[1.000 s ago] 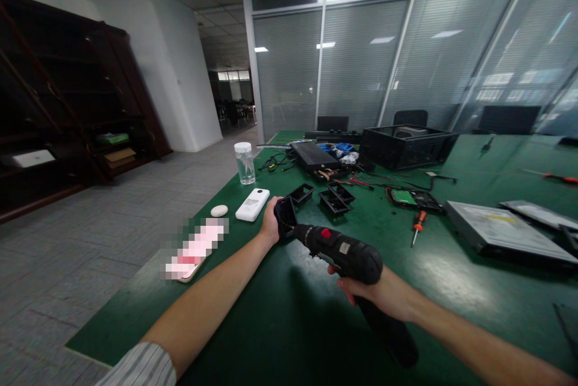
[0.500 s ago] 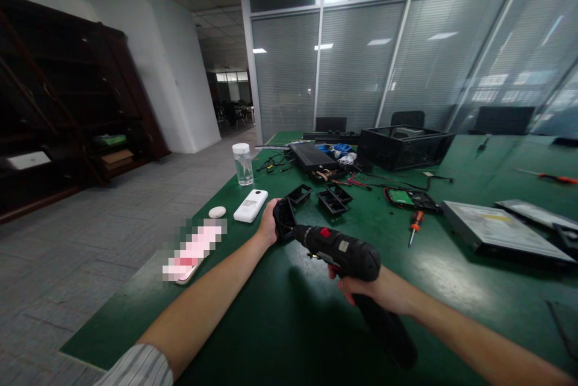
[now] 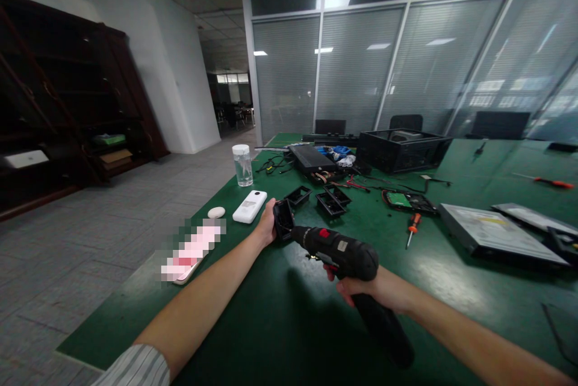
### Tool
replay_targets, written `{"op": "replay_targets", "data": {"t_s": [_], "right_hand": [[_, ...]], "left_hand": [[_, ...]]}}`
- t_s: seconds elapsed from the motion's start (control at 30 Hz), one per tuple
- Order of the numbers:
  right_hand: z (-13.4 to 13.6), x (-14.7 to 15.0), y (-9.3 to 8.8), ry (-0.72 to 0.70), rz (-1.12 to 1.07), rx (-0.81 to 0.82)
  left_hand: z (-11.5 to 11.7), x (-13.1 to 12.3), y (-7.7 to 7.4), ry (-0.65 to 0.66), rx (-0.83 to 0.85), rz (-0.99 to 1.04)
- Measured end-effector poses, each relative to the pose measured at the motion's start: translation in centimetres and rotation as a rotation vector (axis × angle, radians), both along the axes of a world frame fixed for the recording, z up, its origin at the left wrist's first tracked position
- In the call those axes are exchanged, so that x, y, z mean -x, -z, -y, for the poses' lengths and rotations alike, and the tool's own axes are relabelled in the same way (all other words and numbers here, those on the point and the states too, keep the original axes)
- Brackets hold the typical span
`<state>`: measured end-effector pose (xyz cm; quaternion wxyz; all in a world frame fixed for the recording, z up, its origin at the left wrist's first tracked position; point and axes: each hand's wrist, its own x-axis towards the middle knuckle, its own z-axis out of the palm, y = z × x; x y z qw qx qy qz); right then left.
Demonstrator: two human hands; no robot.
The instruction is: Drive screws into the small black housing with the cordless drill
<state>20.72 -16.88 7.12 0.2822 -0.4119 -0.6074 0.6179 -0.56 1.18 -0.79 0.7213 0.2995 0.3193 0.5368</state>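
Observation:
My left hand [image 3: 268, 223] grips a small black plastic frame [image 3: 283, 219], tilted so its hollow side faces me, just above the green table. In my right hand [image 3: 356, 286] is a black cordless drill [image 3: 341, 250] with a red switch on top, my fingers wrapped round its handle. The drill's nose points left and meets the lower right part of the frame; whether its bit touches anything inside is hidden. Behind the frame lie similar black frames [image 3: 332, 203] on the table.
Left of my hands lie a white power bank [image 3: 250, 206], a white oval case [image 3: 216, 212] and a blurred-out phone [image 3: 194, 253]. A lidded water bottle [image 3: 242, 166] stands behind. Rightward are an orange screwdriver [image 3: 413, 229], a metal drive [image 3: 497, 232] and a black computer case [image 3: 404, 150].
The view has shifted very slightly. My left hand still holds the frame and my right the drill, with the drill's nose still at the frame.

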Motion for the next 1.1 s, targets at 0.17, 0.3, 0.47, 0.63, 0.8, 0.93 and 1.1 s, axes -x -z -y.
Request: {"op": "replay_targets", "data": {"t_s": [0.17, 0.3, 0.47, 0.63, 0.8, 0.93, 1.1], "right_hand": [[0.0, 0.1, 0.0, 0.02, 0.031, -0.04], [0.0, 0.0, 0.5, 0.011, 0.084, -0.098], [0.0, -0.1, 1.0, -0.023, 0.094, -0.136], [0.0, -0.1, 0.9, -0.023, 0.121, -0.147], [0.0, -0.3, 1.5, -0.013, 0.177, -0.18], [-0.2, -0.4, 1.8, -0.04, 0.191, -0.174], [-0.1, -0.3, 1.2, -0.034, 0.135, -0.176]], "left_hand": [[-0.4, -0.2, 0.5, -0.039, -0.003, -0.016], [-0.4, -0.3, 0.4, -0.063, 0.017, -0.063], [-0.1, -0.4, -0.1, -0.105, 0.006, -0.091], [0.2, -0.4, -0.3, -0.11, -0.007, -0.091], [0.3, -0.5, -0.3, -0.134, -0.065, -0.11], [0.2, -0.4, -0.2, -0.158, -0.122, -0.136], [0.0, -0.3, -0.2, -0.166, -0.108, -0.118]]}}
